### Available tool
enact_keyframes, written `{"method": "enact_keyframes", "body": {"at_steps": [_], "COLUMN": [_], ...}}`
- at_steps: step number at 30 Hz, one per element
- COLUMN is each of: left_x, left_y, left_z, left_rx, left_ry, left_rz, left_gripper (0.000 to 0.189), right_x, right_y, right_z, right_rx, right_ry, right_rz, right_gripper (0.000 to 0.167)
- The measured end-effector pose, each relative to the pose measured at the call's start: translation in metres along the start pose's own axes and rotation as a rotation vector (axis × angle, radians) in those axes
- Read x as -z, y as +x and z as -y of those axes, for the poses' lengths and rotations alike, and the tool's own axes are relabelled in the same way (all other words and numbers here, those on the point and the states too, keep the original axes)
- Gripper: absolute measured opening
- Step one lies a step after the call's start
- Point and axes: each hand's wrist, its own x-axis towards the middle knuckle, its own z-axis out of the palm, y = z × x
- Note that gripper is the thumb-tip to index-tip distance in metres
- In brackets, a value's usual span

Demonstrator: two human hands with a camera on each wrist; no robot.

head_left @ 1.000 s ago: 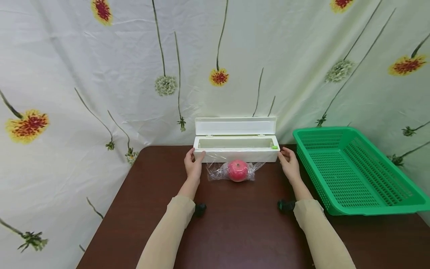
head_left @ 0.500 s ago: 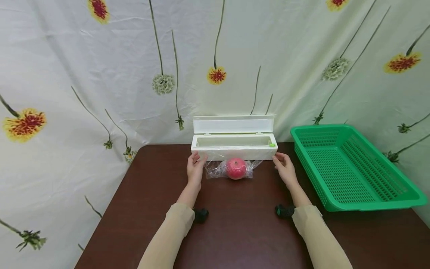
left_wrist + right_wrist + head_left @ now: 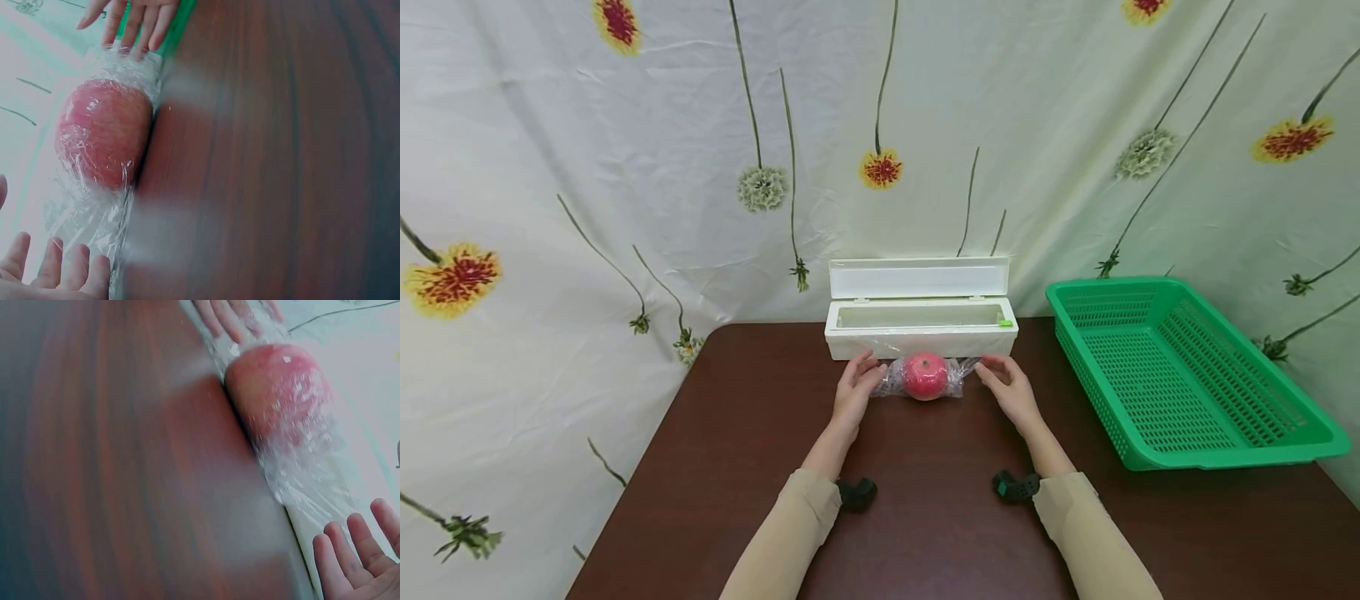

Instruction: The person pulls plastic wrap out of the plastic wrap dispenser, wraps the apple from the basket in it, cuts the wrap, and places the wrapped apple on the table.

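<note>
A red apple (image 3: 925, 377) wrapped in clear cling film (image 3: 87, 219) lies on the table against the front of a white cling film box (image 3: 850, 343), whose lid stands up. Loose film spreads out on both sides of the apple. My left hand (image 3: 855, 392) is at the left end of the film, its fingers extended and separated in the left wrist view. On the other side, my right hand (image 3: 1011, 390) is beside the right end, with straight fingers (image 3: 358, 534) in the right wrist view. Whether either hand touches the film is unclear.
A green plastic basket (image 3: 1138, 458) stands on the right of the dark brown table (image 3: 940, 533). Behind the box hangs a white flowered curtain (image 3: 700, 125). A small bright green piece (image 3: 1006, 323) sits at the box's right end.
Both hands have come away from the ends of the box and moved inward, toward the ends of the film. The apple and the box stay in place; the head view has shifted slightly.
</note>
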Motion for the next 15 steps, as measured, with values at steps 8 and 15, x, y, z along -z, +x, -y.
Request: {"method": "enact_keyframes", "body": {"at_steps": [8,15], "left_x": [-0.006,-0.008], "left_y": [-0.008,-0.013], "left_z": [0.009,0.01], "left_rx": [-0.038,-0.057], "left_ry": [-0.022,0.01], "left_rz": [0.038,0.055], "left_gripper": [0.05,0.05], "right_x": [-0.012,-0.019], "right_y": [-0.002,-0.004], "right_z": [-0.004,-0.001], "right_rx": [0.047,0.04], "right_ry": [0.046,0.13], "right_rz": [-0.013,0.041], "right_gripper": [0.042,0.043]}}
